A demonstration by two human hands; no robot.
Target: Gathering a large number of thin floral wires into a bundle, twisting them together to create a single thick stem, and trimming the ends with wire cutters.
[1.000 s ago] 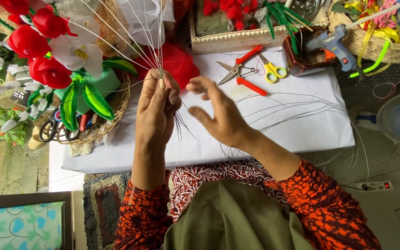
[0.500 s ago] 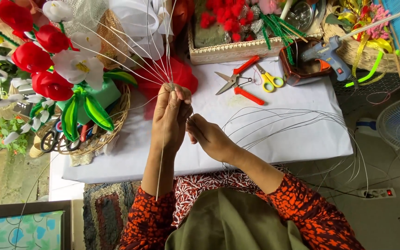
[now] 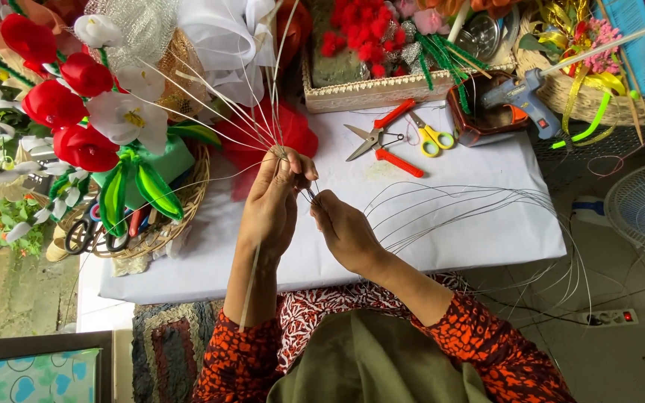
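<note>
— Wires (image 3: 255, 112), thin and pale, bunched in the left hand (image 3: 272, 205): which way do they run?

— Long axis runs away from the person. They fan up and outward from the fist toward the white fabric (image 3: 222, 33), and a tail hangs down along the left forearm toward the sleeve.

— And the baskets?

— The wicker basket (image 3: 188, 201) on the left holds red and white fabric flowers (image 3: 83, 112) with green leaves, plus scissors at its rim. The lace-edged tray (image 3: 382, 93) at the back holds red blooms and green stems. The round basket (image 3: 599, 97) to the right carries ribbons, with a glue gun (image 3: 520, 97) lying across its edge.

— Where does the bundle sit against the fingers?

— Left fingers are clenched around it above the white table (image 3: 449, 239), thumb pressed on top. The right hand (image 3: 345, 231) sits just beside, fingertips pinching near the same gathering point; whether it grips a wire I cannot tell.
</note>
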